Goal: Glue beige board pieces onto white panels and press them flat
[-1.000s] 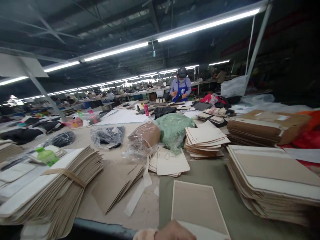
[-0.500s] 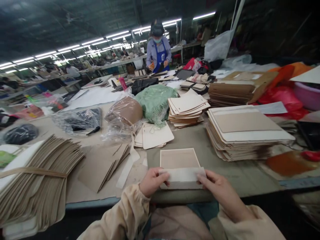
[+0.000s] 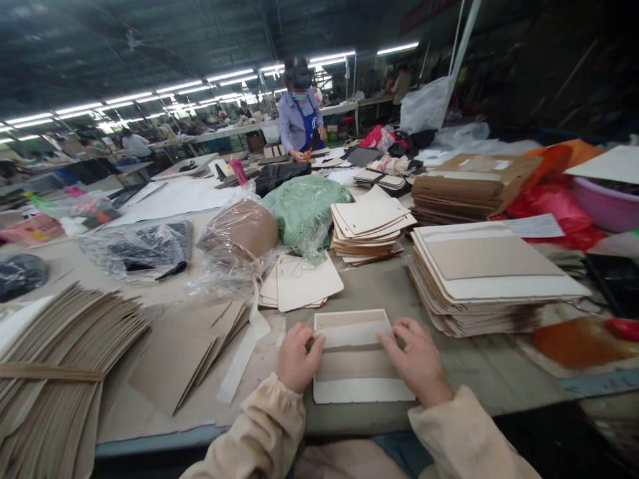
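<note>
A rectangular panel (image 3: 362,391), cream at its borders and tan across the middle, lies flat on the table in front of me. Across its far part runs a whitish, slightly see-through strip (image 3: 353,334). At the strip's left end, my left hand (image 3: 295,358) pinches it between thumb and fingers. My right hand (image 3: 415,359) grips the opposite end, its thumb on top. Both hands rest over the side edges of the panel, and some fingertips are hidden.
Cream pieces (image 3: 310,283) lie beyond the panel. A tall panel stack (image 3: 494,286) stands right; a strapped bundle (image 3: 60,339) and loose tan sheets (image 3: 182,352) lie left. Farther back are a green bag (image 3: 307,209) and a person in a blue apron (image 3: 302,116).
Both hands have moved the strip away from me, from the panel's near part to its far part. The co-worker in the background has leaned over somewhat.
</note>
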Tool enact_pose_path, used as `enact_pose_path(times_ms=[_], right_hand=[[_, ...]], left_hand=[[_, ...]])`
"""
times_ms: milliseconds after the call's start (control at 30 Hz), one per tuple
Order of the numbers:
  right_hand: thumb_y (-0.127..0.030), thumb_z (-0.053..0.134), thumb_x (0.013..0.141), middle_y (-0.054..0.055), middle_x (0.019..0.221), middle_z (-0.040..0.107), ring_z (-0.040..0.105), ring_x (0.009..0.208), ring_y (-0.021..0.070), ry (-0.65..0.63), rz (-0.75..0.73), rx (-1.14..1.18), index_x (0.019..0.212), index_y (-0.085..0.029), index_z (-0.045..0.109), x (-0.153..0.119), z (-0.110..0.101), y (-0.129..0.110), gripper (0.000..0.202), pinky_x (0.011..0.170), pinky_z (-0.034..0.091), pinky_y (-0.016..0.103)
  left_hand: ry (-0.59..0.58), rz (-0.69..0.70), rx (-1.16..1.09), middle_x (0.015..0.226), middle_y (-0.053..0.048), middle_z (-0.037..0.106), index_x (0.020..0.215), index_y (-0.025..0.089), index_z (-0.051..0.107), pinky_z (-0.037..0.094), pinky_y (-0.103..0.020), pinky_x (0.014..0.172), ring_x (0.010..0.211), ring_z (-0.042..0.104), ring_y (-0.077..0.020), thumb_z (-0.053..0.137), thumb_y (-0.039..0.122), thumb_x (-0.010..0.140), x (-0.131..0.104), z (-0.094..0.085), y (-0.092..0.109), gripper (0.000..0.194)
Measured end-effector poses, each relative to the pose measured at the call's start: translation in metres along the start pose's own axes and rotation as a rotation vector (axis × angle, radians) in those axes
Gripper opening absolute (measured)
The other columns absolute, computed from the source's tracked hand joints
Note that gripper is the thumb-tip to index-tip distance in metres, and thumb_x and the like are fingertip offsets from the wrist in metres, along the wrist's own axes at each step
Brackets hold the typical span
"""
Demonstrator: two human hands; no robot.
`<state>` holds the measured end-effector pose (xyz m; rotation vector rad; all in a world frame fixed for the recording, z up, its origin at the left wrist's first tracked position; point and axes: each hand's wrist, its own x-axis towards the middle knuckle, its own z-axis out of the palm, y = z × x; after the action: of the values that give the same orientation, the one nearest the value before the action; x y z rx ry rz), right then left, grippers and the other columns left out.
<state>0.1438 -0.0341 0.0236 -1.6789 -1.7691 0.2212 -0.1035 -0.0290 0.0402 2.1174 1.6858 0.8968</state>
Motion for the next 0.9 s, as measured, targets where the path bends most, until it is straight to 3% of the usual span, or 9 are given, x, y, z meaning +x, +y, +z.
enact_pose_path(times_ms=[233,700,800,900], right_hand=[[-0.035,0.055,0.083,0.006,0.090,0.057,0.050,0.086,0.0217,0.026,0.031,-0.114,0.066,-0.019,0.064,0.014,0.016,0.008,0.024,0.081,0.040,0.035],[-0.038,0.056,0.081,0.007,0.088,0.058,0.051,0.087,0.0240,-0.003,0.048,-0.187,0.067,-0.020,0.057,0.016,0.026,0.014,0.023,0.080,0.039,0.038],[-0.044,0.054,0.082,0.011,0.093,0.059,0.052,0.094,0.0281,0.055,0.029,-0.191,0.085,-0.018,0.058,0.015,0.029,0.019,0.027,0.083,0.040,0.042],[-0.051,0.048,0.086,0.018,0.109,0.057,0.051,0.106,0.0326,0.166,-0.011,-0.188,0.116,-0.011,0.053,0.013,0.024,0.018,0.051,0.089,0.040,0.046]], left_hand=[[0.040,0.045,0.213,0.078,-0.004,0.058,0.065,0.018,0.056,0.040,-0.031,0.072,0.077,0.054,-0.0176,0.057,0.026,0.082,0.019,0.016,-0.003,0.019],[0.070,-0.043,0.271,0.084,-0.004,0.058,0.073,0.019,0.056,0.040,-0.037,0.077,0.085,0.053,-0.0225,0.063,0.030,0.079,0.025,0.027,-0.007,0.014],[0.133,-0.055,0.232,0.099,-0.008,0.058,0.097,0.017,0.056,0.042,-0.041,0.084,0.097,0.052,-0.0258,0.065,0.028,0.077,0.023,0.027,-0.008,0.026],[0.204,0.003,0.215,0.114,-0.015,0.054,0.117,0.013,0.050,0.041,-0.045,0.092,0.110,0.048,-0.0284,0.063,0.026,0.078,0.014,0.018,-0.007,0.042]])
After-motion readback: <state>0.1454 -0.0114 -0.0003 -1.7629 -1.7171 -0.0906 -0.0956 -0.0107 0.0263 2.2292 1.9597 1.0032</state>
